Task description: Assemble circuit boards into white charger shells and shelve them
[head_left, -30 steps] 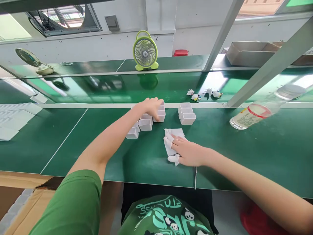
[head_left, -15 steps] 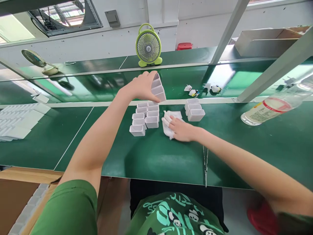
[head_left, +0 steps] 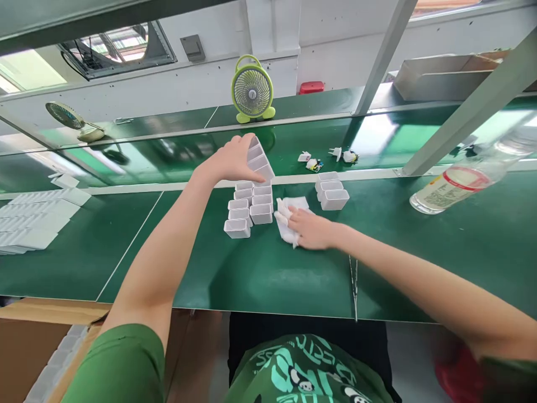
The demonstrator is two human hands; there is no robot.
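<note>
My left hand is closed on a tilted stack of three white plastic shells, lifted above the far end of two rows of the same shells on the green table. Resting flat on a white cloth just right of those rows is my right hand; white finger cots cover its fingertips and its fingers are stretched out. A short row of three more shells stands to the right of the cloth.
A green desk fan stands on the far shelf, with a red object beside it. Small plug parts lie on the conveyor strip. A clear bottle hangs at right. White trays sit at left. Tweezers lie near the front edge.
My left hand closed on three shells and lifted them off the table, tilting them. My right hand stayed on the cloth. The view shifted slightly.
</note>
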